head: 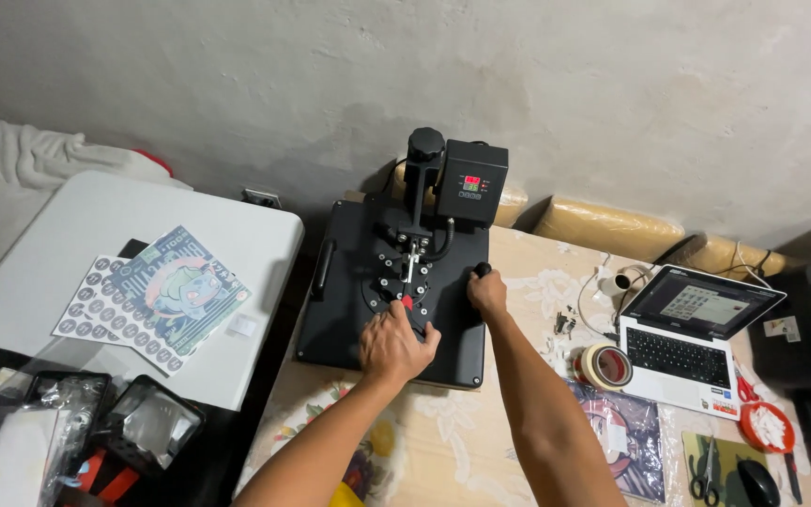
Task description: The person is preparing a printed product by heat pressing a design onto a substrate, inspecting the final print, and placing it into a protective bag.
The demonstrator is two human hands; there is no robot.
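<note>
Head view shows one black heat press on the table. Left hand lies curled on its top plate; right hand is closed round the handle. Right of the press: one tape roll, one laptop, two scissors.

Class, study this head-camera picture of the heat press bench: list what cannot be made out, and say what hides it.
1. Part of the heat press top plate, head view: covered by the left hand.
2. Handle knob, head view: wrapped by the right hand, so its shape is hidden.
3. Controller box display, head view: too small to read.
4. Laptop screen, head view: icons too small to tell.
5. Scissors, head view: the bottom edge crowds the handles.
</note>
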